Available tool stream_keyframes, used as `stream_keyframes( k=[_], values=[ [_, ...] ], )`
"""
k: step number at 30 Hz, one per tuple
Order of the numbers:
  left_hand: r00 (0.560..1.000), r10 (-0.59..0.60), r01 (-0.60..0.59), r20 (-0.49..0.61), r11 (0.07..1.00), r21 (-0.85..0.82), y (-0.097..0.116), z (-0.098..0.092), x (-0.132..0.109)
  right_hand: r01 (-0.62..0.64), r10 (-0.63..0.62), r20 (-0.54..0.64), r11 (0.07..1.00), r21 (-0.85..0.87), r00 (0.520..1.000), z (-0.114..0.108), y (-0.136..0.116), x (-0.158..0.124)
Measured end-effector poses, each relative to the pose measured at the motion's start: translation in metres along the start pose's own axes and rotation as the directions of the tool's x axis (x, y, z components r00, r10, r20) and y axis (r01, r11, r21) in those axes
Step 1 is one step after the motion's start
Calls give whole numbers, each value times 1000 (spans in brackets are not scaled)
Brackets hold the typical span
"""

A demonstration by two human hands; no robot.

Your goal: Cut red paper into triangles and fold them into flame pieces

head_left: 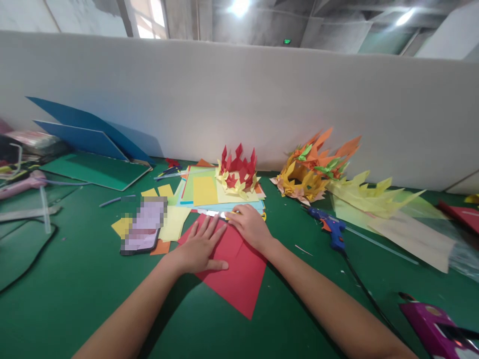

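A red sheet of paper (pixel 239 279) lies at an angle on the green table, a crease or cut line showing near its middle. My left hand (pixel 198 249) presses flat on its left part, fingers spread. At the sheet's far edge, my right hand (pixel 250 227) is closed around a utility knife (pixel 210 213) with a yellow handle. Its pale blade points left, just beyond my left fingertips. Behind the knife is a stack of coloured paper (pixel 205 190), and a red and cream paper crown (pixel 239 172) stands on it.
A phone (pixel 144 227) rests on paper scraps at left. To the right are orange and yellow paper crowns (pixel 305 174), a pale yellow paper strip (pixel 370 194), a blue glue gun (pixel 331 224) with its cord and a purple case (pixel 430 324). Blue boards (pixel 86 139) lean against the white partition (pixel 187 94).
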State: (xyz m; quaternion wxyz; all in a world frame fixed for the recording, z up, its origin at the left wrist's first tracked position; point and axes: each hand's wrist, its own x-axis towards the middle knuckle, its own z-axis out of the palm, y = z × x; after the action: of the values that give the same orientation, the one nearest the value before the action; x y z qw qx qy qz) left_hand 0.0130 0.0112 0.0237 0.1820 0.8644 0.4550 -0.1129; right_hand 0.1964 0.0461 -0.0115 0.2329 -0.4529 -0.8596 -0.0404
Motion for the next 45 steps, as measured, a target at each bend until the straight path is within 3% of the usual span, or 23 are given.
stream_keyframes(
  k=[4,12,14,17,24,30,33,35,40,45],
  values=[
    [1000,6,-6,-21,1000,4,0,1,0,-7,7,-30,1000,-5,1000,-4,5,-5],
    [997,-15,18,-70,999,34,2,-3,-4,-204,200,-57,974,-97,978,-21,18,-29],
    [995,-13,17,-102,999,41,2,-3,-4,-204,198,-68,974,-99,978,-25,13,-37],
    [990,-23,29,-139,999,36,4,-2,-4,-156,156,31,988,11,987,-28,0,-50],
    [981,-48,50,-189,999,8,7,3,-2,-243,224,121,955,171,967,-27,-27,-66],
    [962,-26,40,-271,998,47,8,6,-1,-485,426,237,808,333,873,-26,-23,-54],
    [961,2,11,-276,999,46,10,7,-2,-549,458,311,755,358,833,-29,-18,-50],
    [960,18,-6,-281,999,42,11,7,-3,-537,439,329,775,332,836,-31,-18,-50],
    [962,-13,15,-273,1000,4,12,8,-3,-427,387,230,890,162,893,-35,-26,-54],
    [955,-25,14,-295,999,-39,11,9,-1,-415,362,247,884,214,899,-35,-34,-54]
  ],
)
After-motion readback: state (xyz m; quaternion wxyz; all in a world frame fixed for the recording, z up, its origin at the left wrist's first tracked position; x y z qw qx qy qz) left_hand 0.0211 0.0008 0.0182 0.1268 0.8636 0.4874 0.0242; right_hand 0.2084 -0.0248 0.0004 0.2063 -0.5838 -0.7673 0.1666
